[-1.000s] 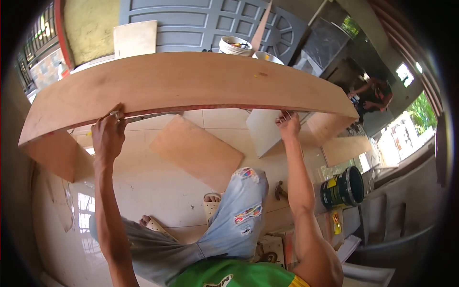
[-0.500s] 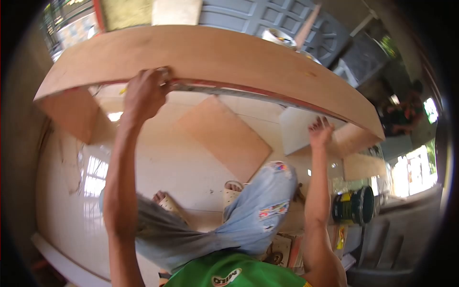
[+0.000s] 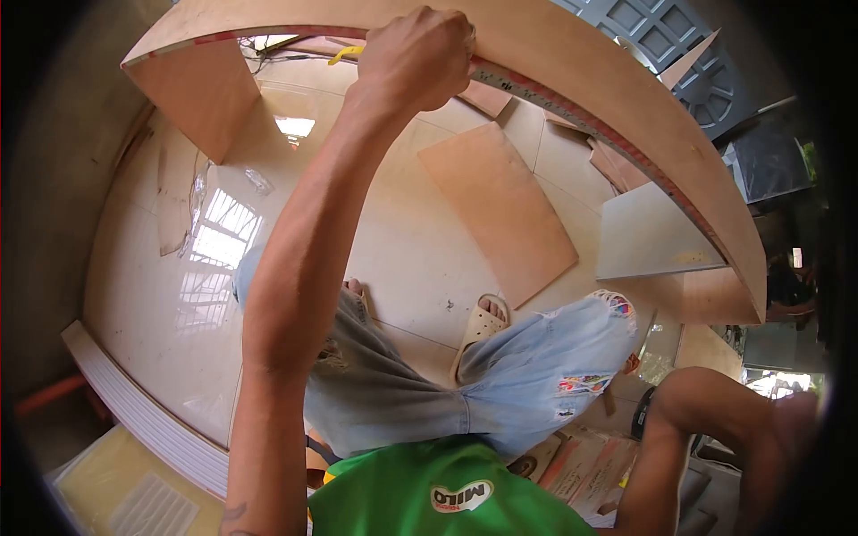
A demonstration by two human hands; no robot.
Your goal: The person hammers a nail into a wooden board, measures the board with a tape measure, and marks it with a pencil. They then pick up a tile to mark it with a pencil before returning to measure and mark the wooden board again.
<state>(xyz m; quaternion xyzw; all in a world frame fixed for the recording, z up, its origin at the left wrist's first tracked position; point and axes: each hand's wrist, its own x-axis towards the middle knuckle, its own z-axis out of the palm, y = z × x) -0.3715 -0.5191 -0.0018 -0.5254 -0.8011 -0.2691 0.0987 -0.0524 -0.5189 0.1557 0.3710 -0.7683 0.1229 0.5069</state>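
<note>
A long curved-looking wooden panel [image 3: 572, 45] spans the top of the view, standing on side boards such as the left one [image 3: 192, 98]. At its lower edge, my left hand [image 3: 420, 58] is closed around a tape measure, whose body the fingers hide. The marked blade [image 3: 536, 92] runs from the hand along the panel edge toward the right end. A yellow strap [image 3: 344, 55] sticks out left of the hand. My right hand [image 3: 795, 420] is off at the far right, arm bent, dark and blurred, away from the panel; its fingers do not show clearly.
A loose wooden board [image 3: 500, 210] lies on the tiled floor [image 3: 411, 241] before my feet. A pale board [image 3: 657, 232] stands under the panel's right end. Stacked white strips [image 3: 152, 420] lie at lower left. A grey panelled door [image 3: 684, 45] is behind.
My left hand has moved right along the panel edge. My right hand has left the panel's right side and swung back to the far right. The view has shifted downward.
</note>
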